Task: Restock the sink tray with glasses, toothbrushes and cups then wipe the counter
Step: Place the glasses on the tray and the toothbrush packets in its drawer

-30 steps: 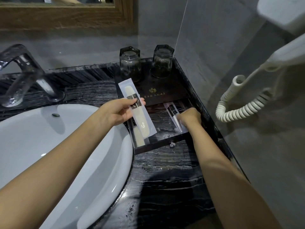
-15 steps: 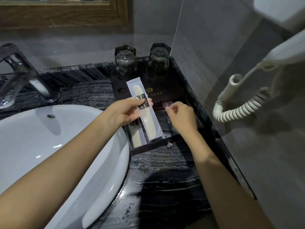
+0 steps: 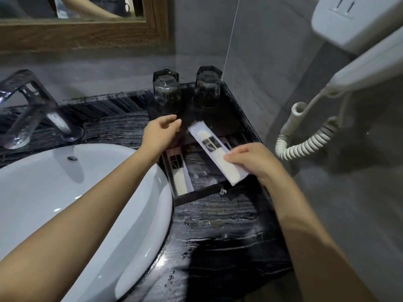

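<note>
- Over the open drawer [image 3: 196, 196] of the tray [image 3: 226, 123], pinches a wrapped toothbrush [image 3: 214, 153] in the right hand [image 3: 255, 164].
- Hovers the left hand [image 3: 159, 132], fingers loose and empty, near two upturned glasses [image 3: 166, 94].
- Shows another packet [image 3: 180, 175] lying at the drawer's left side.

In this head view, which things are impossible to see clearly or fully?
Head view: the right part of the drawer is hidden by the right hand and the toothbrush packet it pinches.
Head view: the label print on the second packet, lying in the drawer, is too small to read.
Head view: the hair dryer is cut off by the upper right edge.
</note>
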Tool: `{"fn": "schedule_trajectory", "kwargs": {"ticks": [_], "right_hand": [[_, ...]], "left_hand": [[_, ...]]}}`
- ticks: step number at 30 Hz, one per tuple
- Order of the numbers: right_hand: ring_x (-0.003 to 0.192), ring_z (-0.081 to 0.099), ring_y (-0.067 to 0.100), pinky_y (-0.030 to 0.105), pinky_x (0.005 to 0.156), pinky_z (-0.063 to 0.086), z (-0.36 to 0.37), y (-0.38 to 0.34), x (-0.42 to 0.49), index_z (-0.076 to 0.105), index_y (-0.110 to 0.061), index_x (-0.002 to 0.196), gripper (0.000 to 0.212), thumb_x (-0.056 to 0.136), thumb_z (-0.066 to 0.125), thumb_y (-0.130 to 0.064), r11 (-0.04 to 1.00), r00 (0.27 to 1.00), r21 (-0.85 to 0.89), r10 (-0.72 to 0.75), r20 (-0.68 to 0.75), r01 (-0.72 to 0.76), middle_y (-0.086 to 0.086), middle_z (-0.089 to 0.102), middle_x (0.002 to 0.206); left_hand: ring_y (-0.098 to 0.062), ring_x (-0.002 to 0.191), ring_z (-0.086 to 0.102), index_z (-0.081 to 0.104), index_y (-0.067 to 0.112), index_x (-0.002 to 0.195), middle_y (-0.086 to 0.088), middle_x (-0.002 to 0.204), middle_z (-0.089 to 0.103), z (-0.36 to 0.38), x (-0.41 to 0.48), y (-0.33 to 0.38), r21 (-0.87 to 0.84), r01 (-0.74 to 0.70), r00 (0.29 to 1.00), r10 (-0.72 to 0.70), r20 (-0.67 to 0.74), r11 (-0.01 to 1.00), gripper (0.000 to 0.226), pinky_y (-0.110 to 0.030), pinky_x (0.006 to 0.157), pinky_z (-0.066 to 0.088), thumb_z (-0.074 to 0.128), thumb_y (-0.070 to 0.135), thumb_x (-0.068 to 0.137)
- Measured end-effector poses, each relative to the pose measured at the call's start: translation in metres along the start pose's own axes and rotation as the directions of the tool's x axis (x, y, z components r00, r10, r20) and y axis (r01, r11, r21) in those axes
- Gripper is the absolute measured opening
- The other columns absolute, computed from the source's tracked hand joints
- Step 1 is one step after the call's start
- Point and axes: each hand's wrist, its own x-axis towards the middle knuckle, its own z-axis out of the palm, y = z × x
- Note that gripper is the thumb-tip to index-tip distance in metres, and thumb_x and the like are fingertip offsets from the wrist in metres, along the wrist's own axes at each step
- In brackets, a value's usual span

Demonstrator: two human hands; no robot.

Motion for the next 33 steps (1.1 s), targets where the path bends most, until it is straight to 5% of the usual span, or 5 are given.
{"fn": "schedule_trajectory", "kwargs": {"ticks": [3, 10, 18, 25, 33], "right_hand": [[0.058, 0.056, 0.013, 0.017, 0.048, 0.045, -0.013, 0.009, -0.001, 0.070, 0.006, 0.083, 0.014, 0.075, 0.073, -0.006, 0.979, 0.994, -0.177, 0.106, 0.011, -0.102, 0.006, 0.063, 0.070], [0.092, 0.065, 0.030, 0.036, 0.078, 0.051, 0.017, 0.025, 0.042, 0.063, -0.005, 0.077, 0.014, 0.074, 0.075, -0.011, 0.949, 0.983, -0.263, 0.148, -0.107, -0.171, 0.016, 0.064, 0.093], [0.091, 0.068, 0.033, 0.048, 0.085, 0.056, 0.060, 0.027, 0.064, 0.062, -0.001, 0.079, 0.012, 0.079, 0.070, -0.010, 0.935, 0.982, -0.301, 0.162, -0.100, -0.185, 0.021, 0.070, 0.101], [0.103, 0.063, 0.029, 0.036, 0.086, 0.054, 0.060, 0.036, 0.066, 0.065, -0.003, 0.104, 0.022, 0.082, 0.067, -0.006, 0.893, 0.992, -0.430, 0.110, -0.067, -0.128, 0.014, 0.064, 0.116], [0.092, 0.069, 0.034, 0.046, 0.086, 0.056, 0.059, 0.035, 0.067, 0.050, -0.013, 0.063, 0.028, 0.078, 0.072, -0.002, 0.887, 0.985, -0.433, 0.169, -0.022, -0.162, 0.022, 0.069, 0.103]], "left_hand": [[-0.019, 0.126, 0.048, 0.052, 0.013, 0.129, -0.006, 0.132, 0.057, -0.007, 0.004, -0.021, 0.547, -0.291, 0.947, 0.318, 0.046, 0.785, 0.040, -0.029, 0.106, 0.034, 0.052, 0.025, 0.091], [-0.030, 0.144, 0.005, 0.019, 0.005, 0.145, -0.016, 0.156, 0.011, -0.004, 0.008, -0.058, 0.809, -0.427, 0.903, 0.246, 0.353, 0.404, 0.057, -0.040, 0.117, 0.004, 0.036, 0.032, 0.097], [-0.027, 0.145, 0.003, 0.014, 0.007, 0.146, -0.013, 0.157, 0.008, -0.006, 0.011, -0.066, 0.811, -0.462, 0.884, 0.263, 0.387, 0.359, 0.059, -0.039, 0.118, 0.003, 0.032, 0.035, 0.098], [-0.026, 0.145, 0.009, 0.019, 0.009, 0.145, -0.012, 0.156, 0.015, -0.005, 0.010, -0.071, 0.802, -0.473, 0.871, 0.333, 0.361, 0.366, 0.050, -0.037, 0.117, 0.005, 0.027, 0.028, 0.100], [-0.027, 0.144, 0.010, 0.021, 0.009, 0.145, -0.012, 0.155, 0.017, -0.004, 0.010, -0.071, 0.804, -0.468, 0.872, 0.342, 0.351, 0.368, 0.049, -0.038, 0.117, 0.005, 0.029, 0.027, 0.100]]}}
